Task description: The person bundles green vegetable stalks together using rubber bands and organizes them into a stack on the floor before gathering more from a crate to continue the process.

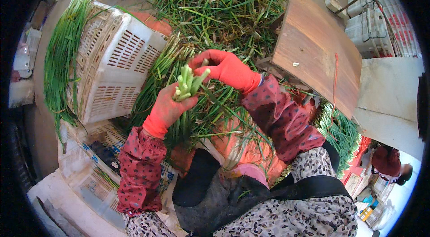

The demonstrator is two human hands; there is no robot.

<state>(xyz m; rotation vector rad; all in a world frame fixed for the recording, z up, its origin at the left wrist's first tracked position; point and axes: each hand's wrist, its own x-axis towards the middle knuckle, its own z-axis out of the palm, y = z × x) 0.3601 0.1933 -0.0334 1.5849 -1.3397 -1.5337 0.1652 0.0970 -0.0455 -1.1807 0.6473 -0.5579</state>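
In a red glove, my left hand (170,107) grips a bunch of green stalks (188,84), pale cut ends up, long leaves hanging down below the fist. My right hand (228,70), gloved in red too, is at the right side of the bunch with curled fingers; its fingertips touch or nearly touch a stalk, and whether they pinch it cannot be told. Beyond both hands spreads a large heap of loose green and yellowed leaves (225,5). More long stalks (168,54) lie beside the white crate, left of the hands.
An upturned-looking white plastic crate (121,65) stands at left, with green stalks (65,55) draped over it. A wooden board (315,52) with a red string (335,82) is at right, above bundled stalks (336,136). Another person (386,163) is at the far right.
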